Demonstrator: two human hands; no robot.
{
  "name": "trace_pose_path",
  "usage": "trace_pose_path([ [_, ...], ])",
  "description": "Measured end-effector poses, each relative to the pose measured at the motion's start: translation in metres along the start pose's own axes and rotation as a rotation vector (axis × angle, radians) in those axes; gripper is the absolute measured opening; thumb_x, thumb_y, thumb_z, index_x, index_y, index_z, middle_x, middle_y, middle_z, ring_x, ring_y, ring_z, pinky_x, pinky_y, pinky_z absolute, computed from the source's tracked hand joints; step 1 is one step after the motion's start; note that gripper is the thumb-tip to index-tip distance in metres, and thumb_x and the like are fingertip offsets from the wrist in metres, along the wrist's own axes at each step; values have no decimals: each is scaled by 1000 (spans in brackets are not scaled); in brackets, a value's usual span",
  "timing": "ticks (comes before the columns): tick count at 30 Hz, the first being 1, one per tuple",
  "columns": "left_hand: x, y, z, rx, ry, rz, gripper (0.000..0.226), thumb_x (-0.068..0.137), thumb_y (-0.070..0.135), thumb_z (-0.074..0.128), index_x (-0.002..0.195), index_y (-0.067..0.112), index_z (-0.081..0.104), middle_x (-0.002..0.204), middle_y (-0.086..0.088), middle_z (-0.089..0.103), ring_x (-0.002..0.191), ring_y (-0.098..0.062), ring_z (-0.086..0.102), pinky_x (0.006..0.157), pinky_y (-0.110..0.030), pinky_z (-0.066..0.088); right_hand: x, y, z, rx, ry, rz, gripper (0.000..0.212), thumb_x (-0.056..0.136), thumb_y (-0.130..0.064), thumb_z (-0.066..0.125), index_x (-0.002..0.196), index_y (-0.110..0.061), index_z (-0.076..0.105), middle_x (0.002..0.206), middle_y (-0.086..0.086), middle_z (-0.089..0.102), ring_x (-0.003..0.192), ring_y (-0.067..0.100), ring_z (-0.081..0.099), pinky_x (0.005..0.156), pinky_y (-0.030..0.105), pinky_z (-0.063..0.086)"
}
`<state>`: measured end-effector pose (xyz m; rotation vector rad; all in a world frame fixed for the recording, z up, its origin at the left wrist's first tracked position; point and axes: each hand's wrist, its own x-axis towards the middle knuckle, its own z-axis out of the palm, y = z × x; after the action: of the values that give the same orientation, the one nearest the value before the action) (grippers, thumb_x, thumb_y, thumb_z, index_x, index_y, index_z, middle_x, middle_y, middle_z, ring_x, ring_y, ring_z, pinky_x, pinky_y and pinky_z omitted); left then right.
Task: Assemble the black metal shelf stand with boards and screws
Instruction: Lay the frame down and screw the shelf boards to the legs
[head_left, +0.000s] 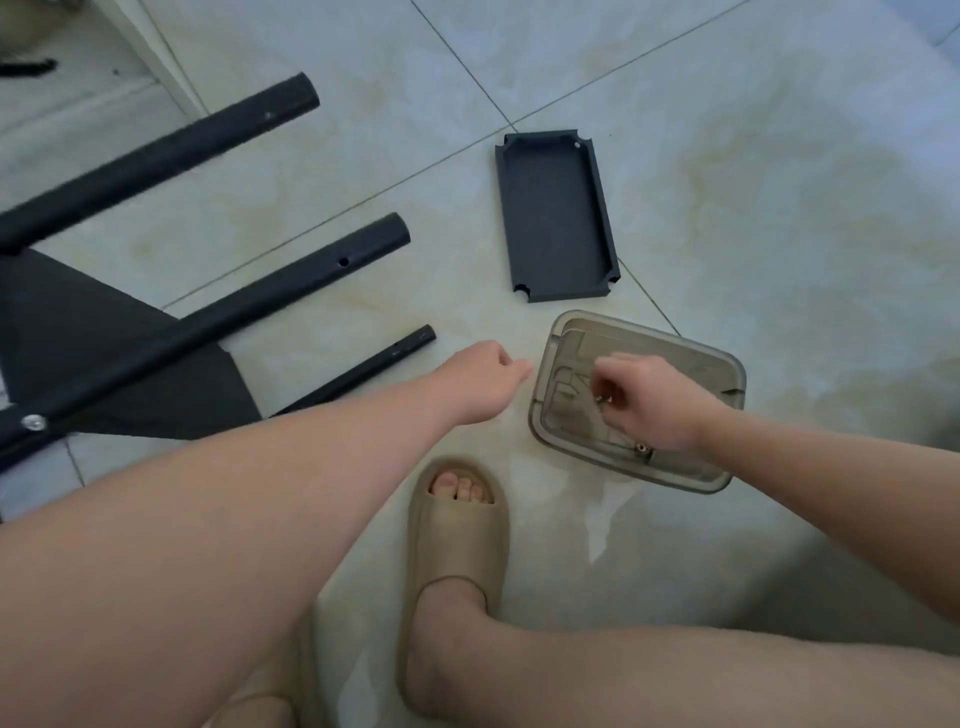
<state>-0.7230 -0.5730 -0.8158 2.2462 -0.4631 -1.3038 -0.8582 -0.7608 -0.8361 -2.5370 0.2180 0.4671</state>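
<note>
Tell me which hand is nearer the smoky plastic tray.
Right. The right hand is over the smoky plastic tray, pinching a screw; the left hand is over the floor just beside its left edge.

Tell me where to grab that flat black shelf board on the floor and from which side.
Take the black shelf board by its raised rim on the long left side, coming from above. It lies flat with the open face up, so pinching over that wall gives a grip. Probably use the left hand, since the right hand pinches a screw over the translucent tray.
</note>
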Motion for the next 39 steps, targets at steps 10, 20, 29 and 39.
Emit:
trace_pose_path([
  [10,-126,2,-99,-446,134,-107,36,102,41,38,106,15,62,103,-5,72,82,-22,72,75,-32,56,-11,-182,-97,123,314,-241,17,80,4,66,84,-11,63,77,0,63,70,7,57,64,13,42],
  [20,-244,-56,-184,-1213,91,-23,58,108,45,30,117,-4,62,101,-18,73,81,-28,75,71,-36,58,-2,-353,-95,146,235,-437,23,82,6,67,87,-15,65,83,4,65,72,14,59,70,22,49],
  [29,-241,-132,-225,-1186,361,-259,29,102,19,43,84,7,63,75,-6,59,55,-13,54,44,-19,36,67,-400,-55,96,179,-317,15,94,-11,62,102,-23,69,88,-11,66,84,5,62,70,4,42],
  [39,-190,-191,-239,-239,521,-239,43,93,51,54,73,13,52,62,0,43,58,-20,43,53,-32,28,120,-399,-4,-353,-279,-221,43,92,-65,54,86,-23,59,83,-4,58,77,17,52,69,33,37],
])
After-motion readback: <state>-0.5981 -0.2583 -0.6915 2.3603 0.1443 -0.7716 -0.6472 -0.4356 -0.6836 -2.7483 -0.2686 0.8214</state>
